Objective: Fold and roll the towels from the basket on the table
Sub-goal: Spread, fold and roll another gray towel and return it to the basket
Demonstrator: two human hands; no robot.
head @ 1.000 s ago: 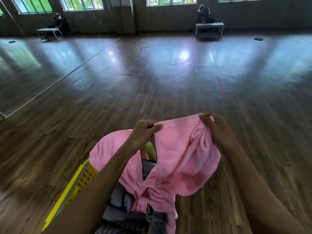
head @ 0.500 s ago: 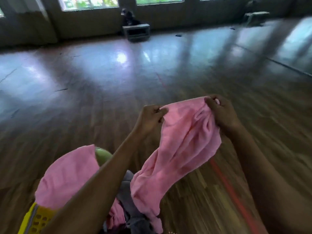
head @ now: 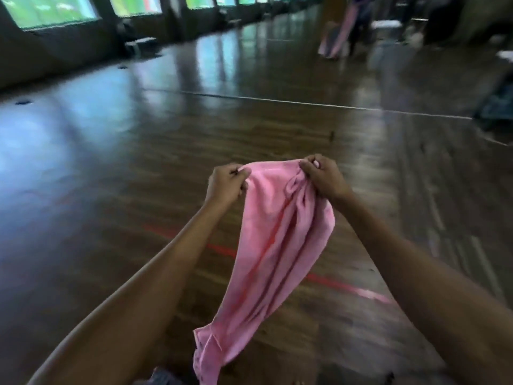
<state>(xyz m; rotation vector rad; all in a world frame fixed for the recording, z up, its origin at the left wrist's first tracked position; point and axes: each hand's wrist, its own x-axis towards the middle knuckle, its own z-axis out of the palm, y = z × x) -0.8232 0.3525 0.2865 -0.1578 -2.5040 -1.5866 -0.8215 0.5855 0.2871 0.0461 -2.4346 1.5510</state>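
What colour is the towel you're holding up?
Plain pink towel, no pattern, clearest in the head view.

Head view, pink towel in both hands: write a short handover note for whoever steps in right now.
Left hand: pinches one top corner of the pink towel.
Right hand: grips the other top end, cloth bunched there.
Towel: hangs creased between the hands, lower end dangling above the wooden floor; basket and table not in view.
Done: one towel in hand, no fold yet.
Left: spread it flat, fold, roll, then any remaining towels.
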